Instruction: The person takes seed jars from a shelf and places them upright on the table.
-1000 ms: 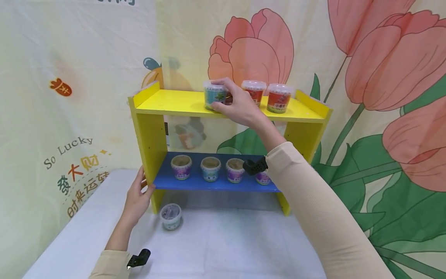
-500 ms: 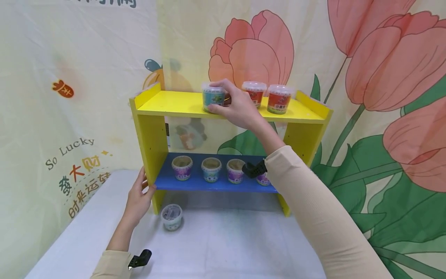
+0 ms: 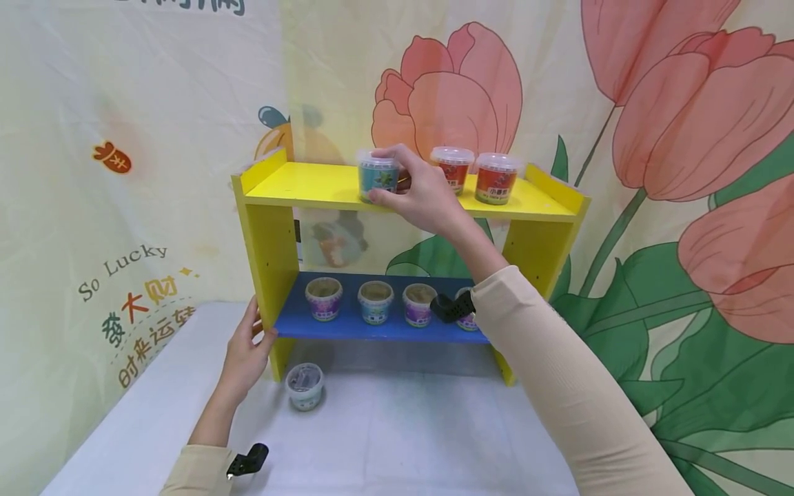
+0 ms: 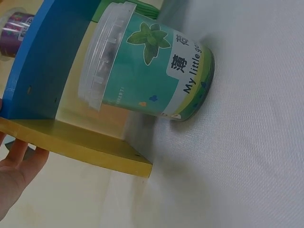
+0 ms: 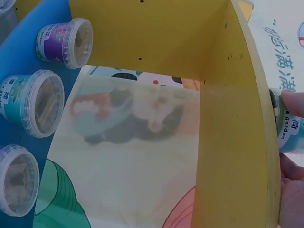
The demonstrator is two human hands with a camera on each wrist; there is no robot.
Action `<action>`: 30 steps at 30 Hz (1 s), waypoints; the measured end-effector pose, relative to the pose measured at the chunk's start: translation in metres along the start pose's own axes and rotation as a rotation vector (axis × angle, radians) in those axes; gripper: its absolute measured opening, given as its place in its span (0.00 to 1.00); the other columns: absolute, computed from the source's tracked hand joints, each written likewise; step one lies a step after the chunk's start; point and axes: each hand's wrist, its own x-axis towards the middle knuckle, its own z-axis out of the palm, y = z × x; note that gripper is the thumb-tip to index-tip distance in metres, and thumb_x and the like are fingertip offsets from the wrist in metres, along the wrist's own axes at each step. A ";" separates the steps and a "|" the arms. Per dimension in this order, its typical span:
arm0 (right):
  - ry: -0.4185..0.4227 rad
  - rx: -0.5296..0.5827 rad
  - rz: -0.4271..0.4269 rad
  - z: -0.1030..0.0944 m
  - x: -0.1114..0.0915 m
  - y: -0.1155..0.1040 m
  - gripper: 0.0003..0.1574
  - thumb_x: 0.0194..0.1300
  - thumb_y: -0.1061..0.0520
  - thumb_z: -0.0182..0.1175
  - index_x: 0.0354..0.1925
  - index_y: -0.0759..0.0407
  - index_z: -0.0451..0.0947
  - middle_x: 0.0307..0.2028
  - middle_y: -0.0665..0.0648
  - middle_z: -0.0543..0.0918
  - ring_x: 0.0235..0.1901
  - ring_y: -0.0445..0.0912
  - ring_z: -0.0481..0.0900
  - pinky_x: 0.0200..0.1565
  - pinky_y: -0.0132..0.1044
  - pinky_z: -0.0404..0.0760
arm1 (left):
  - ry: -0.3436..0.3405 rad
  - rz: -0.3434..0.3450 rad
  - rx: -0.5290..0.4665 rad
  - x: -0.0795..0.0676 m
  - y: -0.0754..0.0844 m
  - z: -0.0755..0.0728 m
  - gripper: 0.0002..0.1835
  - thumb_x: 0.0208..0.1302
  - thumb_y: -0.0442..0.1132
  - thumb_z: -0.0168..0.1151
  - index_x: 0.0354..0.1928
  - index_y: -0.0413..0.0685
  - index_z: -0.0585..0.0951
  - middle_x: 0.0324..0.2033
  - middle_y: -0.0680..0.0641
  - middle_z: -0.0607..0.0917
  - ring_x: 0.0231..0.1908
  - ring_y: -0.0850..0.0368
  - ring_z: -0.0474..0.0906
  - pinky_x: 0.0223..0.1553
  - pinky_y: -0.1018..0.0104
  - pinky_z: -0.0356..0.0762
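My right hand (image 3: 422, 189) grips a teal lidded plastic cup (image 3: 375, 179) on the top board of a small yellow and blue shelf (image 3: 310, 180), thumb at its front and fingers at its far side. In the right wrist view, that cup (image 5: 290, 126) stands right at the yellow board's edge. My left hand (image 3: 245, 351) holds the shelf's left side panel at the level of the blue board, thumb in front, fingers behind. Below it, another teal cup (image 3: 304, 386) with a mint leaf label stands on the white table; the left wrist view shows this cup (image 4: 152, 66) close up.
Two red cups (image 3: 452, 169) stand right of my right hand on the top board. A row of purple and teal cups (image 3: 375, 303) fills the blue board, the rightmost partly behind my right wrist's camera. A flowered curtain (image 3: 620, 241) hangs behind.
My right hand has shifted the teal cup slightly to the left along the top board. My left hand has stayed on the side panel.
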 end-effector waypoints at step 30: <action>0.022 0.007 -0.032 -0.004 -0.020 -0.012 0.36 0.69 0.52 0.73 0.71 0.47 0.72 0.53 0.55 0.85 0.46 0.46 0.87 0.54 0.37 0.88 | -0.011 0.014 0.019 0.001 -0.001 -0.003 0.44 0.84 0.43 0.54 0.85 0.81 0.40 0.81 0.33 0.59 0.75 0.26 0.61 0.70 0.26 0.67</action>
